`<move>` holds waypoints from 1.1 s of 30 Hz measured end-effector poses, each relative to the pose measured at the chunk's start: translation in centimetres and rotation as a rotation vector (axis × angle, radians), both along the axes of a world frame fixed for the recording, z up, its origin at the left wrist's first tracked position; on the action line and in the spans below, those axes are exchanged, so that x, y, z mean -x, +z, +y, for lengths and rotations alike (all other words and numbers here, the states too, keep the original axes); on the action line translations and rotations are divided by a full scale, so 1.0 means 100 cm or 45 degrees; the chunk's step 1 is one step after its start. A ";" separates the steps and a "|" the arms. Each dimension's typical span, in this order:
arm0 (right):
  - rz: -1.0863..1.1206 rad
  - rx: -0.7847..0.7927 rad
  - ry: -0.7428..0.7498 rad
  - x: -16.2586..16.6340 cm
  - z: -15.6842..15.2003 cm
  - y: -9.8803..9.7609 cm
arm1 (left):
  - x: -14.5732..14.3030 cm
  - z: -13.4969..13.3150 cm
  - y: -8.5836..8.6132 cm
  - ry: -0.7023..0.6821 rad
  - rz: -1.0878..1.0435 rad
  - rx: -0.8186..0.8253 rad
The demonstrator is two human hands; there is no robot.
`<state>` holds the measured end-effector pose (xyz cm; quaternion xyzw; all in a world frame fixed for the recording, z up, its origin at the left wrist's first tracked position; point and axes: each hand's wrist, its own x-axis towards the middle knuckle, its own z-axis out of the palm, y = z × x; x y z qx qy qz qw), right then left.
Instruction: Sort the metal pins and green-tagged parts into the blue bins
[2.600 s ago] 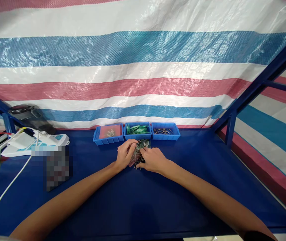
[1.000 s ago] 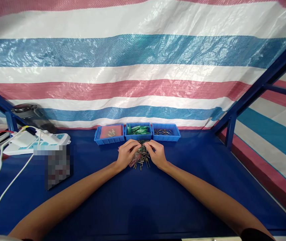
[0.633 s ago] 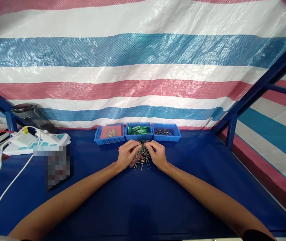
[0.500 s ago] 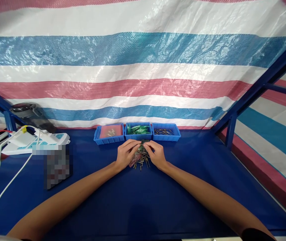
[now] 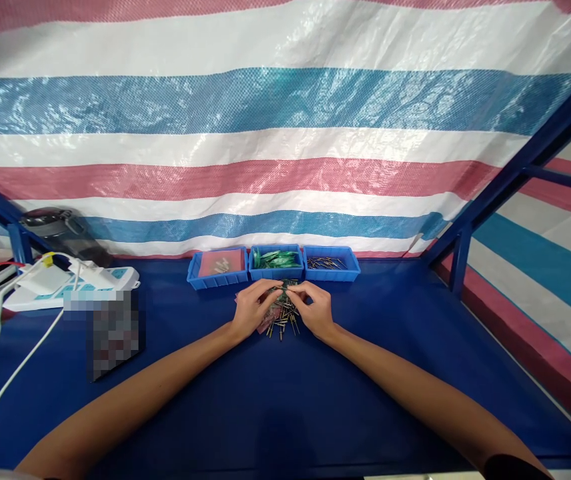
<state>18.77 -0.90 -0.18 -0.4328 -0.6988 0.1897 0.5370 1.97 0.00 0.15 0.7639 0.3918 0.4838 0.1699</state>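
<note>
Curling over a pile of small parts (image 5: 281, 319), the left hand (image 5: 251, 311) and right hand (image 5: 316, 311) face each other, with the fingertips nearly meeting above the pile's far edge. Both hands have their fingers bent and drawn close to the thumb. The pieces are too small to tell whether either hand grips one. The pile lies on the blue tabletop (image 5: 285, 400) between the hands, a mix of thin pins and green and pink bits. Just behind it stand three blue bins side by side: the left bin (image 5: 215, 282) with a pink floor, the middle bin (image 5: 275, 274) with green parts, and the right bin (image 5: 333, 275) with thin metal pins. Well off to the left sits a power strip (image 5: 90, 280) with white cords. A striped tarp (image 5: 275, 133) hangs behind.
</note>
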 end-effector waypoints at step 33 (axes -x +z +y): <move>0.090 0.025 0.123 0.001 0.005 -0.003 | 0.001 -0.005 -0.001 0.096 -0.029 -0.086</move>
